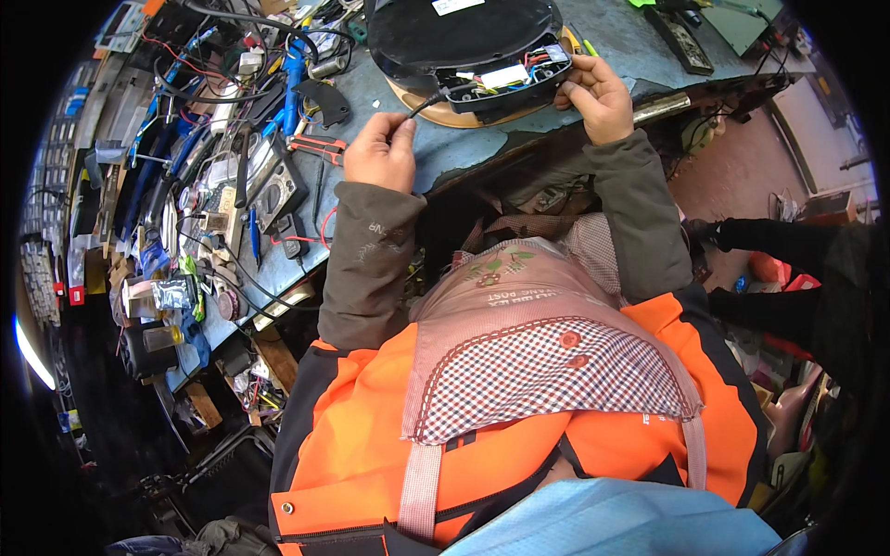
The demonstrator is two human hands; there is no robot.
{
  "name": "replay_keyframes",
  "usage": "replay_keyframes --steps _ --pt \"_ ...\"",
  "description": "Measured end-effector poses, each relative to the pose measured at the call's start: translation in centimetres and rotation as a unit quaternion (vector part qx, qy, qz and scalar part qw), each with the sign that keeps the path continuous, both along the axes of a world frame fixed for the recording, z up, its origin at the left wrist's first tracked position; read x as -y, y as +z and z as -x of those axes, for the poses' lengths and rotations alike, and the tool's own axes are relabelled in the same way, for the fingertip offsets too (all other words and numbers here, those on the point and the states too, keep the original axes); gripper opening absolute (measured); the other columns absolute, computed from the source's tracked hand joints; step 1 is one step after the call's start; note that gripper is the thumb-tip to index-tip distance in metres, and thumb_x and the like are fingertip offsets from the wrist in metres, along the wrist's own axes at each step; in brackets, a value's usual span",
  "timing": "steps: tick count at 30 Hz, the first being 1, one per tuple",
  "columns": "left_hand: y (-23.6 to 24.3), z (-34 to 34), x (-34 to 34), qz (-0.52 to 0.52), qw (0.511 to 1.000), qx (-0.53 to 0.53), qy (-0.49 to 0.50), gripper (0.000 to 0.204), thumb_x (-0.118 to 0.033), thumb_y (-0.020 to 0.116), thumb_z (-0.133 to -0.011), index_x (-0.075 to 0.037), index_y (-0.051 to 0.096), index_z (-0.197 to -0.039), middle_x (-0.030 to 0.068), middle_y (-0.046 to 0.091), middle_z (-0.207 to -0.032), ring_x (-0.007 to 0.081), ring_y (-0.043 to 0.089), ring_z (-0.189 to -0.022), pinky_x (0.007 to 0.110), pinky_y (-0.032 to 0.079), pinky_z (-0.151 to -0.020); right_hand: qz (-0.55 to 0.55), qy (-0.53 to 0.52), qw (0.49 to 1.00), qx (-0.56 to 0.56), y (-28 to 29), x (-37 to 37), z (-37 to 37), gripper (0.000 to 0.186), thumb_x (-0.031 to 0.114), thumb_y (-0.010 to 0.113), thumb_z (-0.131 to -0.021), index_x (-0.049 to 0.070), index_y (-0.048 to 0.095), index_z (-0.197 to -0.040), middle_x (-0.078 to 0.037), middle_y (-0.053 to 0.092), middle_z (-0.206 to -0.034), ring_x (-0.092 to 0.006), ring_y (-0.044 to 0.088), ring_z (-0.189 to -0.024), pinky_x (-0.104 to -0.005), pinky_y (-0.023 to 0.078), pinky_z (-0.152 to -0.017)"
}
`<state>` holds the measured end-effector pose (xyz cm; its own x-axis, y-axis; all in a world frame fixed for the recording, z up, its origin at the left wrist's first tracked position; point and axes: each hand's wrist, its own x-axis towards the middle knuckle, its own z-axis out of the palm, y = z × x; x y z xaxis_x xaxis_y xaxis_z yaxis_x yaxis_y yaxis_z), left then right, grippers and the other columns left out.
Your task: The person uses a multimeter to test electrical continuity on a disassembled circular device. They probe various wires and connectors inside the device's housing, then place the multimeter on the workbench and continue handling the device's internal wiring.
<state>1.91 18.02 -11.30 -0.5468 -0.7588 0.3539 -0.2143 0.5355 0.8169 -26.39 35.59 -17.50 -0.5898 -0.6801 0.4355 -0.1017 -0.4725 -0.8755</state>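
A round black appliance (450, 37) lies on a round wooden board (510, 115) at the far edge of view. Its near side has an open wiring compartment (468, 95) with coloured wires and a white block inside. A black cable (426, 104) leaves the compartment's left end. My left hand (380, 159) is closed, pinching this cable between thumb and forefinger. At the compartment's right end, my right hand (598, 102) is closed on the appliance's rim, with thumb in front and fingers bent behind. Part of its grip is hidden.
Left of the appliance lie red-handled pliers (318, 148), a multimeter (276, 193) and a blue pen (254, 236). Tools and cables crowd the bench (422, 167) farther left. A black remote-like bar (681, 42) lies at the right. Someone's dark-clothed legs (779, 236) show at right.
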Motion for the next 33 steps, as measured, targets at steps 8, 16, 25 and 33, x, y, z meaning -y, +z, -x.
replay_keyframes --steps 8,16,25,33 --pt "1.1 -1.3 -3.1 0.267 0.961 0.071 0.008 0.059 -0.009 0.075 -0.090 -0.001 0.055 -0.145 0.0237 0.065 -0.125 0.0412 0.065 -0.110 0.048 0.054 -0.093 -0.020 -0.031 0.998 -0.043 0.2 -0.7 -0.2 0.039 -0.005 0.058 -0.100 -0.005 0.058 -0.139 -0.014 0.071 -0.113 -0.0179 0.069 -0.093 -0.0332 0.058 -0.084" --pt "7.3 -1.2 -7.9 0.201 0.959 0.178 -0.091 0.061 -0.008 0.065 -0.085 -0.004 0.055 -0.145 0.0174 0.074 -0.086 0.0403 0.073 -0.078 0.050 0.058 -0.068 -0.010 -0.017 0.999 -0.045 -2.2 0.1 2.9 0.036 -0.005 0.058 -0.105 -0.010 0.052 -0.140 -0.015 0.070 -0.109 -0.0203 0.070 -0.092 -0.0356 0.059 -0.084" --pt "6.6 -7.2 -2.6 0.172 0.982 0.017 0.077 0.036 -0.012 0.068 -0.095 0.000 0.068 -0.129 0.0114 0.070 -0.078 0.0189 0.070 -0.064 0.034 0.057 -0.061 -0.004 -0.010 0.999 -0.050 -2.3 -0.1 2.4 0.038 -0.007 0.055 -0.105 -0.011 0.050 -0.142 -0.015 0.069 -0.107 -0.0193 0.068 -0.091 -0.0350 0.057 -0.084" --pt "1.7 -28.3 15.7 0.122 0.826 0.245 0.493 0.050 -0.031 0.076 -0.084 0.001 0.076 -0.123 0.0196 0.080 -0.104 0.0326 0.077 -0.099 0.041 0.059 -0.094 0.014 -0.011 0.999 -0.050 -2.9 0.2 2.1 0.041 -0.008 0.055 -0.104 -0.011 0.049 -0.144 -0.014 0.068 -0.109 -0.0172 0.067 -0.092 -0.0342 0.057 -0.087"
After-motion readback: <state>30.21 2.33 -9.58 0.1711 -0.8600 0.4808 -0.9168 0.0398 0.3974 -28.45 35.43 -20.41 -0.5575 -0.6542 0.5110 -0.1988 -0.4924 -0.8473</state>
